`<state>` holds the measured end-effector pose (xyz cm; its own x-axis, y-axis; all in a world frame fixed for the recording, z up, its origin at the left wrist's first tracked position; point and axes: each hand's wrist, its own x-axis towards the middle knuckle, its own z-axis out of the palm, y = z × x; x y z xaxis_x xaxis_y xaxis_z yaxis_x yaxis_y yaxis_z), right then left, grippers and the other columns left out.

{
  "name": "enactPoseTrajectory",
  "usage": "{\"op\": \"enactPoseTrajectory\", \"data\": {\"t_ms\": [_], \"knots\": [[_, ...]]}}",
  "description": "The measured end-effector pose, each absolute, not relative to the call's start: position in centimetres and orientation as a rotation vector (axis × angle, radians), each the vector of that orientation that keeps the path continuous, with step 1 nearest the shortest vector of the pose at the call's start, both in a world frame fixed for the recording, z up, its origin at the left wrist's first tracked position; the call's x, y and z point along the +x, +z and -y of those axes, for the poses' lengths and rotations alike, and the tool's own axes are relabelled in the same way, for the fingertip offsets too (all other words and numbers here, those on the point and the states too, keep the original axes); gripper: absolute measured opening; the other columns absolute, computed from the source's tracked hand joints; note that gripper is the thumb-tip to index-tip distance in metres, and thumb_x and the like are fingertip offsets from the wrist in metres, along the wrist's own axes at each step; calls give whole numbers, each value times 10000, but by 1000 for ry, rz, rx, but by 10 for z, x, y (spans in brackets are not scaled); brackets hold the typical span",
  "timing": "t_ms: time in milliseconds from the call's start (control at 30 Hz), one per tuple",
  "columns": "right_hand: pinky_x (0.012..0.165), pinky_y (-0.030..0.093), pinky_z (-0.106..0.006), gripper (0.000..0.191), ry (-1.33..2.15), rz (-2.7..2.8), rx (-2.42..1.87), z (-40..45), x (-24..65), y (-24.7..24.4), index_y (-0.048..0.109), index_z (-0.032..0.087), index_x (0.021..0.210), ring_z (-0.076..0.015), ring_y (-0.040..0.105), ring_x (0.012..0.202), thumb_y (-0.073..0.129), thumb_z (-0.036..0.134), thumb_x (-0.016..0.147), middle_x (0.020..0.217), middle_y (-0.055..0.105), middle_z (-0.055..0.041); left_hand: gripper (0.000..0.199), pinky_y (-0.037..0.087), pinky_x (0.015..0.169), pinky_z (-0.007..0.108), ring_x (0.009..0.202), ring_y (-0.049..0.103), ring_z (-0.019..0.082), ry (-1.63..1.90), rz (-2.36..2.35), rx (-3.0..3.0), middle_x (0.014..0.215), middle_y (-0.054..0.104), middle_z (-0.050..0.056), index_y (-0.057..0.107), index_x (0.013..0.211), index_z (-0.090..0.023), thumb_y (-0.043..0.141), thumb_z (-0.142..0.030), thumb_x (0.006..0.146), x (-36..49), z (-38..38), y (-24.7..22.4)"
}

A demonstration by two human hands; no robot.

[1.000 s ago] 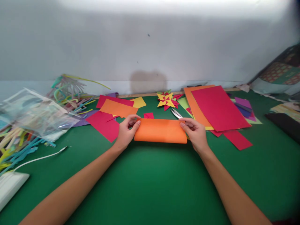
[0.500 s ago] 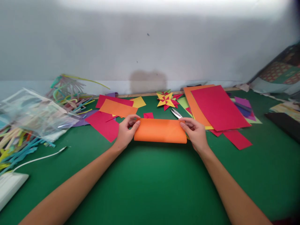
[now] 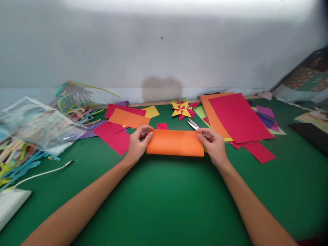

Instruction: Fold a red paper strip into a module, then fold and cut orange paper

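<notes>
A sheet of orange paper (image 3: 175, 143) is bent over on itself, with a rounded fold along its near edge. My left hand (image 3: 139, 142) pinches its far left corner between thumb and fingers. At the far right corner my right hand (image 3: 212, 142) pinches it the same way. The paper is held just over the green tabletop (image 3: 164, 198). Right behind it lie a pair of scissors (image 3: 192, 124), blades showing and handles hidden, and a small red folded paper (image 3: 162, 126). Farther back sits a yellow and red folded paper star (image 3: 180, 108).
Large red (image 3: 241, 118) and orange sheets are stacked at the right. Red, orange and yellow paper pieces (image 3: 129, 118) lie at back left. A clear plastic bag (image 3: 43, 123), coloured strips (image 3: 17, 164) and a white device (image 3: 14, 205) with a cable stand left. A wall rises behind.
</notes>
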<state>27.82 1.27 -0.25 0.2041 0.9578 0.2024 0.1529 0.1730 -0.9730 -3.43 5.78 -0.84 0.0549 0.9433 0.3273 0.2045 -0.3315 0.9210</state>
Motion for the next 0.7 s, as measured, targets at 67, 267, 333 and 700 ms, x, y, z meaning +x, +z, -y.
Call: {"op": "enactPoseTrajectory", "data": {"t_ms": [67,267,333,700], "knots": [[606,443,-312,221,847,1216,-1252,-13,278,-3,775,261,1025,-197,607,673,792,425,878,742,681,-13,218,452,633,250,717,615,151,1333,-1171,1627,790,654,7,695,1074,-208,697,-382,943,-34,-58,-8],[600,440,-295,223,850,1199,-1238,-13,278,-3,780,248,1021,-178,600,665,806,410,869,733,679,-6,201,445,643,242,718,607,141,1338,-1163,1639,784,647,-2,693,1074,-205,695,-362,949,-34,-58,-8],[598,438,-290,222,850,1201,-1233,-13,278,-3,781,246,1020,-174,601,665,805,408,870,735,681,-4,200,445,641,238,716,607,139,1333,-1161,1640,779,645,-6,690,1077,-206,692,-360,950,-34,-58,-8],[588,427,-290,267,847,1210,-1246,-13,277,-1,765,246,1071,-169,578,646,792,422,872,704,655,7,204,448,645,240,720,609,143,1341,-1163,1641,792,647,-1,692,1084,-209,694,-361,948,-34,-58,-9]]}}
